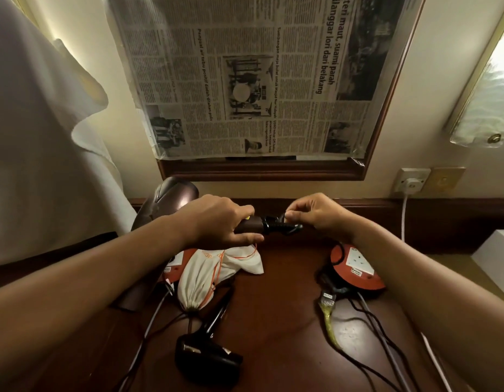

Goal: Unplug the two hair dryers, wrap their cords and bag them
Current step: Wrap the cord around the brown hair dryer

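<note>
Near the desk's (273, 292) back edge, the brown hair dryer's (171, 199) handle is gripped by the left hand (216, 222). Its limp cord (281, 226) is pinched at the stiff collar by the right hand (315, 213).

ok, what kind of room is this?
Probably a hotel room or bedroom dressing table: dark wooden desk under a framed mirror covered with newspaper, wall socket beside it, hair dryer on it.

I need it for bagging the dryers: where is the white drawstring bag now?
In the head view, the white drawstring bag lies on the desk left of centre, just below the left hand and above the black hair dryer.
</note>
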Demonstrator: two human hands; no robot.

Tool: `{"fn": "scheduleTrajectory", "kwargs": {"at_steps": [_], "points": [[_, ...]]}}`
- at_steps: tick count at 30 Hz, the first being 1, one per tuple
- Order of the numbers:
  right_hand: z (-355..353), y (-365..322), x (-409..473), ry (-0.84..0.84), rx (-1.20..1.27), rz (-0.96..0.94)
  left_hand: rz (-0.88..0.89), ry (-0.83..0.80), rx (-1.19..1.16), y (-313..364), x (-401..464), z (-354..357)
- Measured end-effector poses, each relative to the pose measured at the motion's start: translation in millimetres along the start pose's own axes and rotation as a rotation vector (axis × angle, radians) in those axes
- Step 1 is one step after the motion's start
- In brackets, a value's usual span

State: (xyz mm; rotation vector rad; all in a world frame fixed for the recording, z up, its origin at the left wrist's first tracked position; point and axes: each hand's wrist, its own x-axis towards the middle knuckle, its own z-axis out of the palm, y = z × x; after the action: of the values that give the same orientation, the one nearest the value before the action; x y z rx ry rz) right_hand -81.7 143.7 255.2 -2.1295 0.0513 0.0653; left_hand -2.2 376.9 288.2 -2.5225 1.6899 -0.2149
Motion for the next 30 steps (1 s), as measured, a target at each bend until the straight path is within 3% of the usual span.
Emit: {"fn": "scheduleTrajectory", "kwargs": {"at_steps": [4, 8, 20, 23, 30], "points": [[-12.4, -18.6, 3.5, 0.116, -0.293, -0.151, 0.004, -0.029, 0.080, 1.5, 3.0, 2.0], [-15.4, -25.1, 0.7, 0.290, -0.425, -0.261, -0.038, -0.014, 0.112, -3.9, 8.1, 5.4], [13.2, -30.2, -25.6, 0.460, -0.412, -0.419, -0.255, -0.033, 0.066, -9.0, 19.5, 14.9], [27.3, -25.9, -33.8, 0.465, -0.348, -0.394, -0.284, -0.007, 0.041, -15.2, 19.4, 13.9], [67.6, 1.5, -40.8, 0.353, 0.114, -0.190, -0.284, 0.060, 0.016, -23.7, 17.6, 4.9]]}}
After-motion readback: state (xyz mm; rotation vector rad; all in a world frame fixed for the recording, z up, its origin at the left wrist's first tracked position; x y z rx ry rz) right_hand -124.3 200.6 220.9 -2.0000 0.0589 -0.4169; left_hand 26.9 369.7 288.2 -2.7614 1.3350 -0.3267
